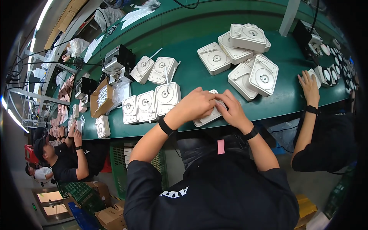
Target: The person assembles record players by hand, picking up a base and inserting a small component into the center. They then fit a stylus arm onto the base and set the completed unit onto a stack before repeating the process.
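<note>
A white mini turntable (203, 122) lies at the green table's near edge in front of me, largely covered by my hands. My left hand (196, 104) reaches over it with bent fingers closed near its top. What those fingertips hold, if anything, is hidden. At the unit's right side, my right hand (232, 111) grips it, its fingers curled and meeting the left fingers. Just left stands a row of similar units, including a turntable (167, 97) with a light tonearm across it. Beyond my right hand, another turntable (263, 75) leans on a pile.
More units are stacked (248, 35) at the back. A cardboard box (101, 97) of white sticks and a black-and-metal machine (119, 63) stand left. A co-worker's hand (309, 86) touches round white parts at right; other people sit along the left. A green crate (117, 168) is below the table.
</note>
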Demonstrator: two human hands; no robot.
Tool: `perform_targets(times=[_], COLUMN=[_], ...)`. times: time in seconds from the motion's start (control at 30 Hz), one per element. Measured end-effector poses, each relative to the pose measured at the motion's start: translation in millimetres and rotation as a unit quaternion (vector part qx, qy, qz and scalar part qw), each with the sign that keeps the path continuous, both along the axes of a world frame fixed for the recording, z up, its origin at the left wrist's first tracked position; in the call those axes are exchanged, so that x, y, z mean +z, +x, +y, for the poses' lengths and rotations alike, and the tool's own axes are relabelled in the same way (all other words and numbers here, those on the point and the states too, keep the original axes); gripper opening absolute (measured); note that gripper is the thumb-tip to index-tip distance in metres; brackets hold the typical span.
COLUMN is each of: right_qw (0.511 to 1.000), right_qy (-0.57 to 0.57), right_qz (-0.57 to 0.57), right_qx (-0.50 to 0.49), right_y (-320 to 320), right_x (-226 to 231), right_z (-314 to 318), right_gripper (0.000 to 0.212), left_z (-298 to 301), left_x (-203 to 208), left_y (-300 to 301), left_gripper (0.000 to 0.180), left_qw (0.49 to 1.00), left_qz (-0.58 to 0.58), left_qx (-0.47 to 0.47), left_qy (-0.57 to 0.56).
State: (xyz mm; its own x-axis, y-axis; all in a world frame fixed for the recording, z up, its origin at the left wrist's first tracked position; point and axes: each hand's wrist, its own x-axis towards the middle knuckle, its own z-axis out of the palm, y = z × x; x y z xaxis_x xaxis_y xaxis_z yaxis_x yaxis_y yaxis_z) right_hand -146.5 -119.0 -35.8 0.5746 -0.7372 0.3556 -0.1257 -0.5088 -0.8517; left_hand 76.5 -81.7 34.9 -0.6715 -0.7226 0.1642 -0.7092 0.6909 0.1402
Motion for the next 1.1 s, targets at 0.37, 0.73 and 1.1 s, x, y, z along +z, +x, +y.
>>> perform_targets(times=[0.37, 0.73, 1.1], right_qw=[1.000, 1.000, 1.000], right_qy=[-0.008, 0.007, 0.007], right_qz=[-0.015, 0.001, -0.006], right_qx=[0.001, -0.001, -0.001], right_y=[0.9, -0.6, 0.0], right_x=[-2.0, 3.5, -0.6], right_z=[-1.6, -2.3, -2.3], right_gripper=[0.034, 0.033, 0.033], left_z=[15.8, 24.4, 16.0], left_x=[-23.8, -24.7, -4.9], left_y=[-4.4, -18.9, -19.2], left_gripper=[0.015, 0.012, 0.018], left_qw=[0.985, 0.973, 0.972], left_qz=[0.151, 0.180, 0.127], left_qx=[0.070, 0.137, 0.170], left_qy=[-0.052, -0.037, 0.101])
